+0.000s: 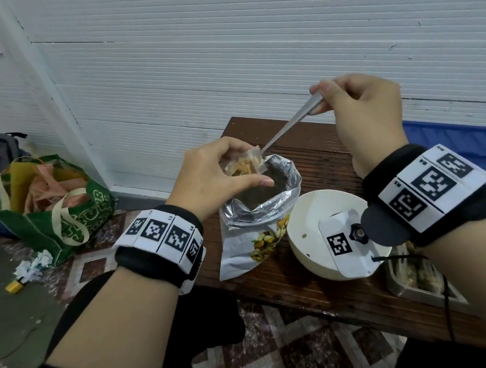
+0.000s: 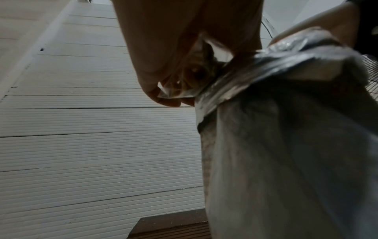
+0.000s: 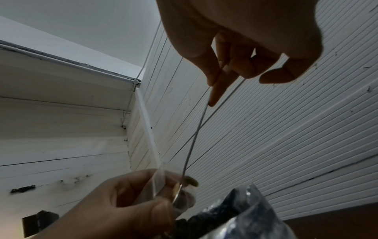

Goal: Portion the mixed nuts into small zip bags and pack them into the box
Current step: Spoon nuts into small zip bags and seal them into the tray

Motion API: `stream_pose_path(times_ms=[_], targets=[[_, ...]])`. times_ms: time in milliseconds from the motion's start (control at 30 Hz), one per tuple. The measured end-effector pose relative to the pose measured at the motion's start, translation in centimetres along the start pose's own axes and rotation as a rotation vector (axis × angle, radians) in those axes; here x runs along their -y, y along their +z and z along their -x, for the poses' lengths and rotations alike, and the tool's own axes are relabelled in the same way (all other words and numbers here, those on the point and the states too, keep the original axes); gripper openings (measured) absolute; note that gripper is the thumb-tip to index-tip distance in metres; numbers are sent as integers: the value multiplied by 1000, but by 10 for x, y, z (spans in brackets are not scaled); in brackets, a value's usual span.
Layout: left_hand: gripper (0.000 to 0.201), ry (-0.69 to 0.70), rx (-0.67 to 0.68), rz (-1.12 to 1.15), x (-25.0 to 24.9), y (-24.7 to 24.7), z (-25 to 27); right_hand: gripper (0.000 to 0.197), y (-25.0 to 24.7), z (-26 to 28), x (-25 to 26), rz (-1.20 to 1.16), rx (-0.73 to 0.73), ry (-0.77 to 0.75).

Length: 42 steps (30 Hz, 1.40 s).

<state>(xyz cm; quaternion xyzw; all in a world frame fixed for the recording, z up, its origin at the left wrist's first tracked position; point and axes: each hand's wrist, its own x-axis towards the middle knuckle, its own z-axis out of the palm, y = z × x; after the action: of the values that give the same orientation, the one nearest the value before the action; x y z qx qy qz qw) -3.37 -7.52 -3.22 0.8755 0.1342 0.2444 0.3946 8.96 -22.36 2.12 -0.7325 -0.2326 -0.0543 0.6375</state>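
My left hand (image 1: pixel 217 172) pinches a small clear zip bag (image 1: pixel 243 164) with nuts in it, held just above the open foil nut pouch (image 1: pixel 259 213) that stands on the wooden table (image 1: pixel 319 152). My right hand (image 1: pixel 360 108) grips the handle of a metal spoon (image 1: pixel 289 125), whose bowl dips into the small bag's mouth. In the left wrist view the zip bag (image 2: pixel 178 90) shows between my fingertips beside the pouch (image 2: pixel 286 145). In the right wrist view the spoon (image 3: pixel 194 142) runs down into the zip bag (image 3: pixel 180 194). A metal box (image 1: pixel 423 285) with filled bags sits at the table's right.
A white bowl (image 1: pixel 305 221) with a tagged white card in it stands right of the pouch. A blue tray (image 1: pixel 468 148) lies beyond my right wrist. On the floor at left are a green shopping bag (image 1: pixel 48 211), crumpled paper and a dark backpack. A white wall runs behind.
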Motion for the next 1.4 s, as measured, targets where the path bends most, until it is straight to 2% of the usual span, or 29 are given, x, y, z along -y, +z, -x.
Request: stream_pose_path(times_ms=[133,267,367,467,533,700,867,967,1067,1267,1400], targets=[[51,-8,-3,15,-2,1,0,16,1,7,7,-98,69,-224],[41,-47,-59,30,3,-4,-1,13,-6,5,10,-150,27,-339],[43,-63,-83,59,7,-7,-1,15,-14,-1,9,-159,-99,-334],[48,-50,-70,22,11,-12,-2,20,-19,-6,5,-97,-232,-259],[52,-54,-47,1,13,-14,-2,21,-18,-5,-1,-15,-239,-208],[49,-75,3,-9,16,-13,-4,16,3,19,-22,206,37,-252],[39,-22,-9,-94,19,-10,-5,15,21,49,-48,559,252,-500],[42,22,-23,-132,21,-10,-5,18,23,50,-51,714,413,-419],[44,32,-25,-155,22,-9,-5,18,22,44,-48,604,512,-246],[44,32,-24,-152,17,-7,-4,20,25,40,-45,326,340,-52],[46,30,-18,-131,14,-8,-2,22,19,30,-41,237,159,43]])
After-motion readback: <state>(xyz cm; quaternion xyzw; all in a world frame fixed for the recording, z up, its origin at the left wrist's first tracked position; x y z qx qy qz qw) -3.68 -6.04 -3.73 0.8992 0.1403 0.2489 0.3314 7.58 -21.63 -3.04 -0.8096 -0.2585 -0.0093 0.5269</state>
